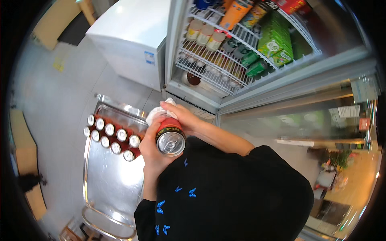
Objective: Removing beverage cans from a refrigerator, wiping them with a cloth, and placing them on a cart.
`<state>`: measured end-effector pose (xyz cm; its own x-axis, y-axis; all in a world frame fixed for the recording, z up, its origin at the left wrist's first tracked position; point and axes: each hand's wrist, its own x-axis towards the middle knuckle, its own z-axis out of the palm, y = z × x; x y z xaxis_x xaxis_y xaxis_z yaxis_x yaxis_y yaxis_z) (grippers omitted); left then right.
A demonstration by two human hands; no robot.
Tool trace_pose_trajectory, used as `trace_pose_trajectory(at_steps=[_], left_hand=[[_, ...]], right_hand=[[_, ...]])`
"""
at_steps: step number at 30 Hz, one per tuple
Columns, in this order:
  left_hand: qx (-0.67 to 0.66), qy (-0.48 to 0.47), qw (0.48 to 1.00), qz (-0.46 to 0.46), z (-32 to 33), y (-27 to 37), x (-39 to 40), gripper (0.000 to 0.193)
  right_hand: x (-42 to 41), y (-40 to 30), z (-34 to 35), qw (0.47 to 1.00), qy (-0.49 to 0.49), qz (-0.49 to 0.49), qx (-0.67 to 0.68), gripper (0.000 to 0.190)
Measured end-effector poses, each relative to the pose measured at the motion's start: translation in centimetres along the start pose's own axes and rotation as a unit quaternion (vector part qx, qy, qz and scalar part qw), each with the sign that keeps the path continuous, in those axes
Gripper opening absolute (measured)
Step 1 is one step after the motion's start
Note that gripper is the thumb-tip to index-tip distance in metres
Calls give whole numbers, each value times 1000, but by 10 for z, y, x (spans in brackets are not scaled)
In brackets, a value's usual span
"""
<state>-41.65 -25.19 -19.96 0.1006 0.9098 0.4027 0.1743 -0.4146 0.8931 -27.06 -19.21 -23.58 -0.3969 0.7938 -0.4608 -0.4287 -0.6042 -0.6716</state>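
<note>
My left hand (pixel 153 147) is wrapped around a red drink can (pixel 170 144), whose silver top with its pull tab faces the camera. At the can's far end, my right hand (pixel 181 116) presses a crumpled white cloth or tissue (pixel 161 112) against it. Part of the can's side is hidden by the fingers. To the left, several red cans with silver tops (pixel 109 129) stand in two rows on a shiny metal cart (pixel 111 177).
An open glass-door refrigerator (pixel 193 101) holds bottles, green cans and green packs (pixel 276 39) on white wire racks. Its door (pixel 289 114) stands out to the right. A white chest freezer (pixel 129 48) is at the upper left, and wooden furniture (pixel 25 150) lies at the far left.
</note>
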Motion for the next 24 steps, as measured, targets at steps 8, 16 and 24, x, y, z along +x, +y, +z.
trace_pose_trajectory(at_steps=[8,16,24], left_hand=[[105,-178,975,81,55,-17,40,78],[132,-343,926,86,120,-15,112,79],[-95,-405,894,169,199,100,242,84]], right_hand=[[-3,-15,-70,992,98,-70,46,39],[-12,-57,-139,968,168,-154,102,44],[0,-83,-244,863,115,-302,389,36]])
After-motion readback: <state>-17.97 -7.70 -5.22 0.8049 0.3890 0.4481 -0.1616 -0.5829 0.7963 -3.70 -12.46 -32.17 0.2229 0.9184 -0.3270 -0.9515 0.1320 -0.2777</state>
